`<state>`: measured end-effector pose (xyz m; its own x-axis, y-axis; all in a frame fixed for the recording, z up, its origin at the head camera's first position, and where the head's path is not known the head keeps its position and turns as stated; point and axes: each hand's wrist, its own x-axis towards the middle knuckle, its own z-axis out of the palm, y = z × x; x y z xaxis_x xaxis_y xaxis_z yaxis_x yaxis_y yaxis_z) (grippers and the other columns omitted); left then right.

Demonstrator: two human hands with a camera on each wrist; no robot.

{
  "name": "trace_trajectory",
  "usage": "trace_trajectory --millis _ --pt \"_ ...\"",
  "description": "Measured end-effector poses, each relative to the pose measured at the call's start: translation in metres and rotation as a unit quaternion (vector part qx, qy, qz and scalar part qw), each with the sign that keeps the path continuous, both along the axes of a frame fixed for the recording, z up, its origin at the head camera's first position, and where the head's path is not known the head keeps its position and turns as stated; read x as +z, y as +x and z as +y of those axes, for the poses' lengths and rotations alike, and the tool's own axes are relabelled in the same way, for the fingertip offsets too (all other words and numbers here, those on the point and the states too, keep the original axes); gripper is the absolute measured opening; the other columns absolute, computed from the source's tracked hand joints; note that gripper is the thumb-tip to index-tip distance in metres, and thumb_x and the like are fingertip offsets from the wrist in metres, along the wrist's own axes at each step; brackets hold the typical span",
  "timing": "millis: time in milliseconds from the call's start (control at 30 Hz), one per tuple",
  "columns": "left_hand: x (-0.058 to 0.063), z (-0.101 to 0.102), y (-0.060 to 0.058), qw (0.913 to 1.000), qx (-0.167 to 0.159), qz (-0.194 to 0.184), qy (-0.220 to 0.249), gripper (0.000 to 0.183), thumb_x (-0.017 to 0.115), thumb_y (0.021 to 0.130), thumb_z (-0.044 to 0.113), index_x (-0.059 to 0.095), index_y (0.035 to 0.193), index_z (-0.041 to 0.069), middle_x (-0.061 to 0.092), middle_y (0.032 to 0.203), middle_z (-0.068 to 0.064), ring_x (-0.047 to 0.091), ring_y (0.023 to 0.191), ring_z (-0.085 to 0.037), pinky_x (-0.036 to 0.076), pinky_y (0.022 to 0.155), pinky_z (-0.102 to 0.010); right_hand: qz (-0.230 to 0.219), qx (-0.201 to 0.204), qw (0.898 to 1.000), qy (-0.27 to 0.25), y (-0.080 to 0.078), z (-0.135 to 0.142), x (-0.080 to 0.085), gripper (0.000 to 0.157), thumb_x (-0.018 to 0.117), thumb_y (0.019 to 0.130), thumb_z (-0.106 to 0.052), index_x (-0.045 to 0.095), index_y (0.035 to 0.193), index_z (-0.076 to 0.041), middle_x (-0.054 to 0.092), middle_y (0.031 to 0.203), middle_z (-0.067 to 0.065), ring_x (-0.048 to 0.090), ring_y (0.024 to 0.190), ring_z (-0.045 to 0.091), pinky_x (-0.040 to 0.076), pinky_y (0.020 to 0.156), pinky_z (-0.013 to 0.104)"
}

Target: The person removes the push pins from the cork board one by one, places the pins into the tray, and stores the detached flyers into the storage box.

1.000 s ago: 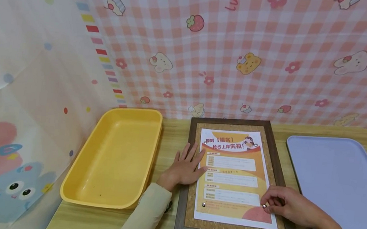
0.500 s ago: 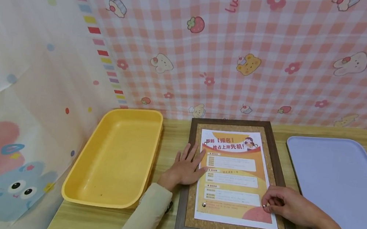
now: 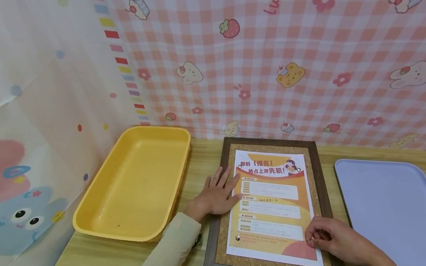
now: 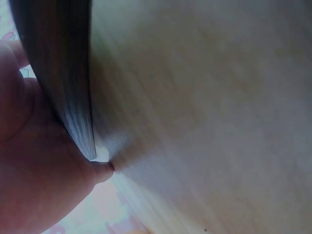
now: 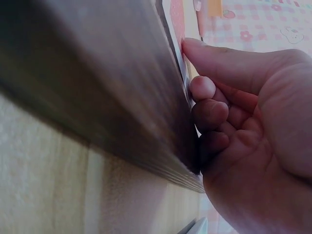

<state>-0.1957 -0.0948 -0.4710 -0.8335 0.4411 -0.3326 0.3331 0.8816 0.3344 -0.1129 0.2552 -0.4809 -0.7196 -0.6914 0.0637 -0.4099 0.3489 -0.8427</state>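
A printed orange-and-white poster lies on a cork board with a dark brown frame. Silver pushpins sit at its upper left, upper right and lower left. My left hand rests spread over the frame's left side, fingertips on the poster's edge. At the lower right of the poster, my right hand has its fingers curled and its thumb against the sheet. The pushpin it pinches there is hidden behind its fingers now. The right wrist view shows the hand beside the frame's edge.
A deep yellow tray stands on the wooden table to the left of the board. To the right lies a flat lavender tray, partly behind my right forearm. A pink checked cloth hangs behind.
At the lower right of the poster, the silver pushpin that showed at my right fingertips is now covered by them. My left hand stays in place. The view shifts slightly.
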Motion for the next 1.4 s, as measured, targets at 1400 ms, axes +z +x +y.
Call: trace_trajectory --millis 1400 --pt "0.000 0.000 0.001 1.0000 0.006 0.002 0.000 0.066 0.026 0.104 0.056 0.003 0.161 0.031 -0.019 0.165 -0.004 -0.019 0.151 -0.024 -0.001 0.121 -0.056 -0.117 0.039 0.992 -0.022 -0.011 0.004 0.014 0.005 0.060 0.099 -0.009 0.063 0.095 -0.008 0.066 0.088 0.006 0.065 0.082 0.012 0.054 0.066 0.028"
